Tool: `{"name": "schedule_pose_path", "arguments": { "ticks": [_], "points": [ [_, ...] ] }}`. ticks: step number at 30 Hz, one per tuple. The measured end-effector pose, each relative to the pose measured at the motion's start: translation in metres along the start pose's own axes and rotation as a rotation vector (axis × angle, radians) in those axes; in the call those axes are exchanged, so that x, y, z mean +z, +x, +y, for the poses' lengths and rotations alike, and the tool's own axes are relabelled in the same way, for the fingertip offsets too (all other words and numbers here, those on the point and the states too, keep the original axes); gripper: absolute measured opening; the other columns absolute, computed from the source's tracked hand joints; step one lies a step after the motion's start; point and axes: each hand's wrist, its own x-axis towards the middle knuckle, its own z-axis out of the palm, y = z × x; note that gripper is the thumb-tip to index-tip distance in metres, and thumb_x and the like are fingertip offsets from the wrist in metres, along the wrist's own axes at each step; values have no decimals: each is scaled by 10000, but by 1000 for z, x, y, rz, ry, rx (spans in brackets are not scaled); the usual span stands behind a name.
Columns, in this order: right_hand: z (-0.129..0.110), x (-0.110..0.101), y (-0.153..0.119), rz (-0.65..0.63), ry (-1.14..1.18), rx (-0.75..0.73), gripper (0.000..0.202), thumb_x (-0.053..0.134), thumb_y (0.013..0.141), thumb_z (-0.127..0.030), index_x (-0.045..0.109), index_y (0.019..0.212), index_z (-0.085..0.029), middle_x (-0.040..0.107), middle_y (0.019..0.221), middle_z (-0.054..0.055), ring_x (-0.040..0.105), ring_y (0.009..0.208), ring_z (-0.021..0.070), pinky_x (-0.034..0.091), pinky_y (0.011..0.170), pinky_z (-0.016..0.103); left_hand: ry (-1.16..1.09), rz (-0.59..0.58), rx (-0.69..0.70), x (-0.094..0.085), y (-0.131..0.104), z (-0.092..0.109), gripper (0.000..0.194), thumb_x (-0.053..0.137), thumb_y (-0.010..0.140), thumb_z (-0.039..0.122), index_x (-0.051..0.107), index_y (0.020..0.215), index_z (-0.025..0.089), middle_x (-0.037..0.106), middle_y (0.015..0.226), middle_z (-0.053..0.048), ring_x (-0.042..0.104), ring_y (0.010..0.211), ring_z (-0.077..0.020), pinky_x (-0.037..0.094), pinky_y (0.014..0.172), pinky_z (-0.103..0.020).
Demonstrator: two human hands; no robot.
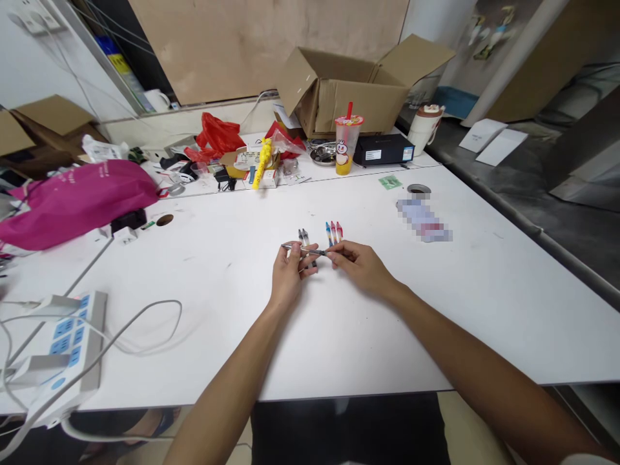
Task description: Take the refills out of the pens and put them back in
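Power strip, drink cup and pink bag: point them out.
Power strip [80, 336]: head view, a blue socket.
Drink cup [347, 146]: head view, its side.
Pink bag [92, 199]: head view, its middle.

Head view. We look from the wearer's head, above and just beyond the near edge of the tabletop [203, 342], facing forward and steeply down. The left hand [287, 268] and right hand [361, 265] lie close to the middle of the field; the left forearm [242, 365] and right forearm [465, 349] rise from the lower border. Our range is moderate and the field wide: we take in the near edge low in the frame, the power strip [72, 342] at the left, the slanting right edge, and, past the far edge, the cardboard box [358, 97] and upright board [266, 45]. We see the near edge climb slightly toward the right.
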Motion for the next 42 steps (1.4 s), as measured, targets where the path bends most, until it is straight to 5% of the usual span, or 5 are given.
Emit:
{"name": "schedule_pose_path", "arguments": {
  "ticks": [10,14,22,30,42],
  "points": [
    [-7,2,-3,-111,-88,29,327,455,1003,-486,617,914,-217,647,823,28,554,714,175,430,684,332,-34,24,54,1,-2,1,374,730,891,447,484,1040,208,756,1150,-167,768,919,-214,589,682,-275],
    [-6,1,-2,-71,-16,-6,245,596,935,-443,609,1050,-227,679,996,45,599,831,187,457,743,332,-18,33,62,1,-2,2,376,728,888,459,475,1024,215,750,1167,-162,772,932,-228,591,675,-280],
    [-5,0,-3,-88,-77,46,379,462,990,-515,637,843,-213,668,851,40,565,726,179,429,686,335,-10,54,58,-2,0,1,377,735,880,455,481,1041,227,758,1131,-132,777,930,-231,573,626,-240],
    [-6,4,-2,-2,-102,-22,300,531,966,-487,614,1082,-224,623,844,17,531,725,179,416,682,328,-11,76,56,-1,0,3,402,752,860,458,492,1066,231,761,1102,-130,776,950,-260,560,587,-233],
    [-5,5,-5,-29,-230,-68,280,476,997,-470,616,1032,-230,658,869,21,563,725,177,412,690,328,9,84,66,-2,1,4,436,775,832,474,502,1060,222,764,1067,-102,781,869,-225,511,504,-181]
  ]
}}
